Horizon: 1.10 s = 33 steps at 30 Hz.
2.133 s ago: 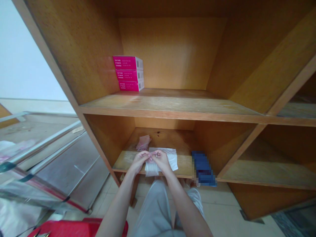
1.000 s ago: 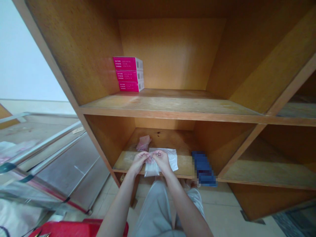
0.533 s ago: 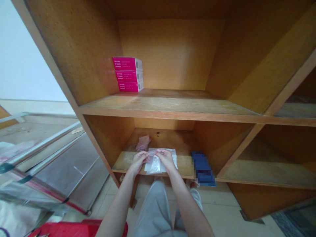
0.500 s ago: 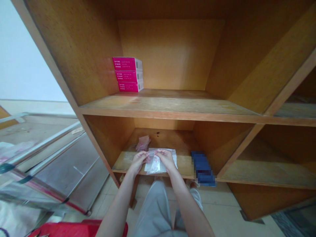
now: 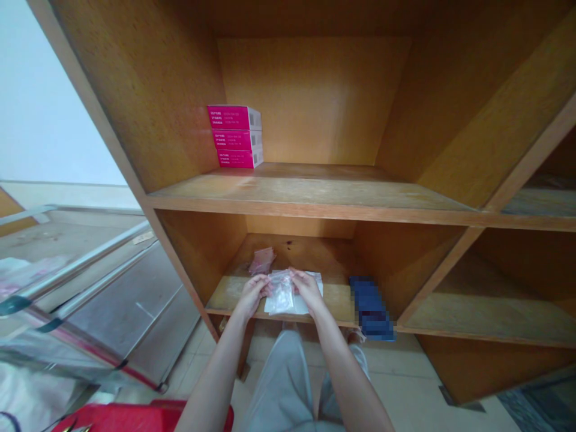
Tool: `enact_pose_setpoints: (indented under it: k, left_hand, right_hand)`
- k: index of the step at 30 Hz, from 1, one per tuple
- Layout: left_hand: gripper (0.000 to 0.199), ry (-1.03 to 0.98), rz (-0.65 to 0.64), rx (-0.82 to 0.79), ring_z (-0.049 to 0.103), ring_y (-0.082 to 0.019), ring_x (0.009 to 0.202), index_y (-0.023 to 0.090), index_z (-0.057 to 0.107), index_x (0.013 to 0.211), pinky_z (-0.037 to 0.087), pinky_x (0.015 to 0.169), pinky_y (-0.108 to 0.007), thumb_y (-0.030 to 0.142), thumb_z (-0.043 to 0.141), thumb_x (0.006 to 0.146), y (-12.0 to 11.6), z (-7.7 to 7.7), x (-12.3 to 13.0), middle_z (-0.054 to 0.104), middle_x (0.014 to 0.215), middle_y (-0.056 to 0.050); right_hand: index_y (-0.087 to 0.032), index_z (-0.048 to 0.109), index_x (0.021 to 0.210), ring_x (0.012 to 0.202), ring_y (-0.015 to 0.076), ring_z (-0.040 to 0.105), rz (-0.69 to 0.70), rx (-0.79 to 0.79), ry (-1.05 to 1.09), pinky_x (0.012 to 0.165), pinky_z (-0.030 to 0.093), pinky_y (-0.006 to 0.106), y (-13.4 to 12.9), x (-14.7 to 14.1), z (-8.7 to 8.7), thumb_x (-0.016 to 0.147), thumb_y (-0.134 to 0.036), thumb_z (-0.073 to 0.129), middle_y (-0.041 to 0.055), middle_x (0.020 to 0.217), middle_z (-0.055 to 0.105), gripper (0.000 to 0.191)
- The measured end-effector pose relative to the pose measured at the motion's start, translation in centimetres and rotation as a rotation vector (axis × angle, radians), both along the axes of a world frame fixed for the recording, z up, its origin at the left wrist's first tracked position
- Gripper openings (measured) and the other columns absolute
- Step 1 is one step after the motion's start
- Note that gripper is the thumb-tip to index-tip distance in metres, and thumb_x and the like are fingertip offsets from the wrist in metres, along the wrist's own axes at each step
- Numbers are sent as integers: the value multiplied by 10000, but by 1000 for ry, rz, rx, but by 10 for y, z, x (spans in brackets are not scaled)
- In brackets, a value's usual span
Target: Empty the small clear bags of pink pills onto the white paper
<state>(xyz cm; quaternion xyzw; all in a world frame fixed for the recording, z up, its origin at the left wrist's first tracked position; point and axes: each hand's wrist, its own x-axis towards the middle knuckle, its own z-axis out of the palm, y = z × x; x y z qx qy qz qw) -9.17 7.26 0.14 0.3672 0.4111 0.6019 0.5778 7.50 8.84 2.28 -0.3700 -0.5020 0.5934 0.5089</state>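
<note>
My left hand (image 5: 252, 296) and my right hand (image 5: 308, 290) rest on the lower wooden shelf (image 5: 234, 294), with their fingers pinching opposite sides of a small clear plastic bag (image 5: 281, 293). Under the bag lies a white sheet or flat white packet (image 5: 312, 285), partly hidden by the bag and my right hand. Just beyond my left hand lies a small pink plastic packet (image 5: 261, 261). A blue item (image 5: 371, 308) stands on the shelf right of my right hand, its detail blurred.
Three stacked magenta boxes (image 5: 234, 137) stand on the upper shelf (image 5: 315, 186). Wooden dividers separate the shelf compartments. A glass-and-metal panel (image 5: 90, 264) leans at left, and a red container (image 5: 135, 417) sits low at the bottom.
My hands have moved apart from their meeting point, and the right hand has shifted right. The clear bag is now spread between them, lying more flatly over the white sheet.
</note>
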Motion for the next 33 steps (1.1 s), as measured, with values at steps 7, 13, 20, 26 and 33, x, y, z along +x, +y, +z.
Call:
enact_pose_setpoints:
  k: [7,13,20,26,33]
  left_hand:
    - [229,10,22,-11,541,-77,460,139,574,696,435,460,-177,302,693,587,-1,3,1,594,557,10]
    - [279,21,-10,-11,559,-92,458,120,585,785,454,479,-206,329,672,622,-2,4,2,609,575,-10]
    - [271,-9,-12,20,560,-91,468,119,564,846,450,478,-204,324,621,678,0,3,2,618,603,-17]
    - [254,-16,-2,15,549,-82,456,118,555,830,441,469,-193,307,622,675,-1,4,3,609,592,-10]
    - [240,-16,-11,41,559,-86,478,116,548,841,452,484,-196,297,606,695,0,1,1,607,609,-16]
  right_hand:
    - [-218,663,918,784,194,609,-53,185,-20,687,488,314,-6,4,-6,704,-421,583,50,899,673,305]
    - [-200,670,851,829,200,617,-30,200,-73,787,460,340,-1,8,-8,689,-389,603,56,881,685,258]
    - [-156,639,781,799,195,622,-395,248,-110,803,454,365,63,55,-16,621,-361,646,81,849,678,260]
    - [-149,628,785,727,186,631,-512,216,-536,667,487,313,108,88,-37,668,-228,565,79,802,678,154]
    - [-172,655,737,730,199,629,-530,197,-751,649,456,274,111,96,-44,670,-141,530,77,734,681,146]
